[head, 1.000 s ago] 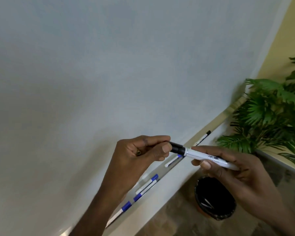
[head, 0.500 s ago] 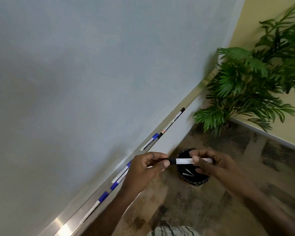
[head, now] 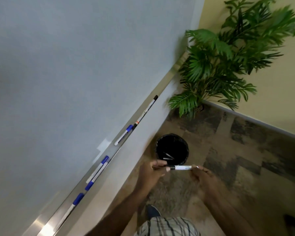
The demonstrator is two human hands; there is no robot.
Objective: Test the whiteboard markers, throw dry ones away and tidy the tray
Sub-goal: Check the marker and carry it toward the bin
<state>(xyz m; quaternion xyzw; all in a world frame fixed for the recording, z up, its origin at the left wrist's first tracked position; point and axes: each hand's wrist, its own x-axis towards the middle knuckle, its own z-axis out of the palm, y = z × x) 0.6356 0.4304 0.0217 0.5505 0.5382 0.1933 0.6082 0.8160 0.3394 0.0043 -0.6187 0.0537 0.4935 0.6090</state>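
Observation:
I hold a white marker with a black cap [head: 181,167] level between both hands, just in front of the black bin [head: 172,149] on the floor. My left hand [head: 152,172] pinches the black cap end; my right hand [head: 203,174] grips the barrel's other end. A metal tray [head: 109,159] runs along the bottom of the whiteboard [head: 75,65]. In it lie several blue-capped markers [head: 99,169] and a long black-tipped marker [head: 147,108] further right. Pale marker-like pieces lie inside the bin.
A green palm plant [head: 228,62] stands in the corner beside a yellow wall. Mottled brown floor [head: 245,159] spreads around the bin. My shoe [head: 152,212] and checked clothing show at the bottom edge.
My view has tilted down and both hands have carried the marker away from the board and down toward the bin. The grip on cap and barrel is unchanged.

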